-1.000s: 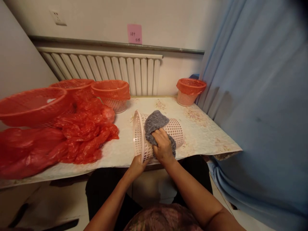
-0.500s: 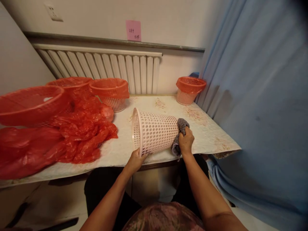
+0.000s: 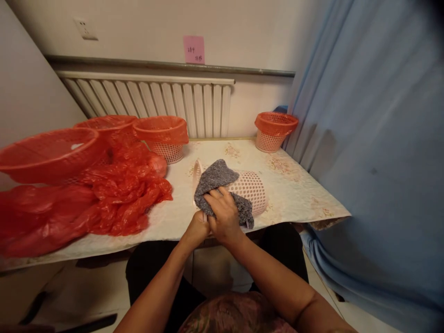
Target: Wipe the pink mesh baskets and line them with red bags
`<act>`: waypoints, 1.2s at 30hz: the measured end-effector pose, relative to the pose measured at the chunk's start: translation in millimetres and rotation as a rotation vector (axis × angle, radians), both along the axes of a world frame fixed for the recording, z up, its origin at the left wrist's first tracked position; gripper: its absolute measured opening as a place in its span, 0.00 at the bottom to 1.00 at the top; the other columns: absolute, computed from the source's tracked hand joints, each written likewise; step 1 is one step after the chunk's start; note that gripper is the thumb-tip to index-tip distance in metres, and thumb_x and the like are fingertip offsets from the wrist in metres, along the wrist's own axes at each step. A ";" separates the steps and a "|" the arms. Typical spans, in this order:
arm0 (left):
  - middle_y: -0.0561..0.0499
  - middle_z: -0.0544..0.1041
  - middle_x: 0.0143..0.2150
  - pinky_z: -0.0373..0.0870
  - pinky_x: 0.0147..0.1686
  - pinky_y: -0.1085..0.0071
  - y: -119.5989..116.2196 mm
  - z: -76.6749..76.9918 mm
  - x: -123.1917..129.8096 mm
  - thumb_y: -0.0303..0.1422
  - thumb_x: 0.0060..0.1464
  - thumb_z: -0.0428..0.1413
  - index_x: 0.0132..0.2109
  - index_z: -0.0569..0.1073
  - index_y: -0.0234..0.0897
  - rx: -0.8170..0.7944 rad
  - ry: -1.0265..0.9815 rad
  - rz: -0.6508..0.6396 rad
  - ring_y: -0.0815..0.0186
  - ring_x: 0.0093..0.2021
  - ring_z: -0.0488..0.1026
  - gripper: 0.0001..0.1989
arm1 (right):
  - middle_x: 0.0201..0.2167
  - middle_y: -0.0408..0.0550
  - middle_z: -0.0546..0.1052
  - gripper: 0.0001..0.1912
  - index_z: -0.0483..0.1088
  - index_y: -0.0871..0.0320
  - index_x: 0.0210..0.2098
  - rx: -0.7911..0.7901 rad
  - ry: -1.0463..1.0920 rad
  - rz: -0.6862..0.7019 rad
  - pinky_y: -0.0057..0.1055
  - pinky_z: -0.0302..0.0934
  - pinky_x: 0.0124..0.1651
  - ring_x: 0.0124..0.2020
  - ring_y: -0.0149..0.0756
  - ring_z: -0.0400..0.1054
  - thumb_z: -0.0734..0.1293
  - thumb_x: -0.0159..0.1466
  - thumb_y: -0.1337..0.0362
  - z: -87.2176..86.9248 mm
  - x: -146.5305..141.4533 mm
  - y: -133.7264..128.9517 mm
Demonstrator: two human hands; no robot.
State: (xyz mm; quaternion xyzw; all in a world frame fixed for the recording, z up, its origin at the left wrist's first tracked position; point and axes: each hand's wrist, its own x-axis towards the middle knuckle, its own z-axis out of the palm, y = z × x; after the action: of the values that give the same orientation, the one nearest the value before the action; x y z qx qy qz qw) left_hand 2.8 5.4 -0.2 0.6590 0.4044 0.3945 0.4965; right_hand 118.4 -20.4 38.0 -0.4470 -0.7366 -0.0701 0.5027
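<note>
A pale pink perforated plastic basket (image 3: 252, 187) lies on its side on the table, its rim facing left and its base right. My left hand (image 3: 197, 230) grips the basket at the near part of its rim, fingers closed. My right hand (image 3: 224, 213) presses a dark grey cloth (image 3: 217, 175) against the basket's side near the rim, with its fingers bent on the cloth. The cloth spreads over the left half of the basket and hides much of the rim. Both hands are side by side, nearly touching.
Red bag-lined baskets (image 3: 161, 132) and a heap of red plastic bags (image 3: 121, 199) fill the table's left. Another lined basket (image 3: 274, 132) stands at the back right beside a blue curtain (image 3: 367, 138). A radiator (image 3: 149, 99) runs along the wall behind the table (image 3: 294, 199).
My right hand has moved the cloth left, from the basket's base to near its rim, and the cloth has spread out. My left hand stays on the rim.
</note>
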 end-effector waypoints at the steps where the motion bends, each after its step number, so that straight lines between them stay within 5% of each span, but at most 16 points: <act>1: 0.48 0.79 0.37 0.72 0.38 0.68 -1.8 2.7 0.2 0.33 0.48 0.55 0.40 0.73 0.32 -0.008 -0.016 -0.004 0.60 0.39 0.74 0.11 | 0.52 0.50 0.70 0.27 0.68 0.58 0.51 0.004 -0.005 -0.002 0.46 0.54 0.61 0.57 0.46 0.58 0.57 0.52 0.75 1.7 -1.3 -1.1; 5: 0.48 0.79 0.36 0.72 0.39 0.68 -6.0 2.7 0.4 0.36 0.47 0.57 0.42 0.72 0.32 -0.071 -0.055 -0.002 0.61 0.37 0.74 0.15 | 0.50 0.52 0.71 0.26 0.69 0.60 0.49 -0.015 -0.023 -0.038 0.46 0.56 0.60 0.57 0.46 0.58 0.57 0.53 0.76 1.8 8.1 2.4; 11: 0.45 0.80 0.40 0.69 0.50 0.62 -6.7 -30.7 -7.8 0.36 0.46 0.58 0.43 0.75 0.32 -0.036 0.043 -0.012 0.57 0.44 0.75 0.17 | 0.50 0.53 0.72 0.26 0.69 0.60 0.49 -0.016 -0.013 -0.112 0.47 0.54 0.62 0.58 0.44 0.59 0.57 0.52 0.77 -9.2 43.8 17.8; 16: 0.45 0.80 0.42 0.69 0.50 0.60 -0.9 -52.3 -17.1 0.34 0.47 0.56 0.44 0.75 0.31 -0.037 0.076 0.007 0.57 0.43 0.75 0.17 | 0.51 0.53 0.72 0.24 0.69 0.58 0.49 -0.023 0.081 -0.351 0.45 0.55 0.62 0.57 0.43 0.60 0.58 0.55 0.75 -39.6 104.2 37.9; 22: 0.44 0.80 0.43 0.67 0.53 0.58 3.4 -53.7 -13.0 0.29 0.47 0.54 0.44 0.76 0.31 0.028 0.154 -0.024 0.56 0.46 0.75 0.15 | 0.41 0.56 0.74 0.16 0.70 0.61 0.42 -0.109 0.222 -0.640 0.44 0.60 0.53 0.47 0.44 0.65 0.58 0.55 0.71 -71.4 154.6 43.9; 28: 0.47 0.80 0.47 0.62 0.59 0.58 2.7 -43.0 -13.7 0.29 0.50 0.53 0.45 0.77 0.34 0.080 0.141 -0.146 0.57 0.50 0.73 0.16 | 0.37 0.54 0.73 0.12 0.70 0.60 0.37 -0.123 0.255 -0.660 0.42 0.60 0.50 0.43 0.44 0.63 0.58 0.57 0.69 -59.2 130.3 38.9; 36: 0.47 0.80 0.39 0.69 0.50 0.62 -5.3 -21.7 -6.9 0.33 0.54 0.53 0.42 0.76 0.31 0.108 0.119 -0.167 0.58 0.44 0.74 0.13 | 0.44 0.53 0.73 0.20 0.70 0.61 0.44 -0.037 0.047 -0.136 0.44 0.56 0.59 0.53 0.46 0.60 0.57 0.54 0.75 -3.8 32.9 10.1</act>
State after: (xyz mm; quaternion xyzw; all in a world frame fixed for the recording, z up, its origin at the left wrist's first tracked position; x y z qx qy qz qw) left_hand -4.1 0.2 -21.9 0.7384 0.3549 0.3331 0.4667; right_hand 151.3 -10.3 34.2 -0.5068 -0.6935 -0.0799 0.5057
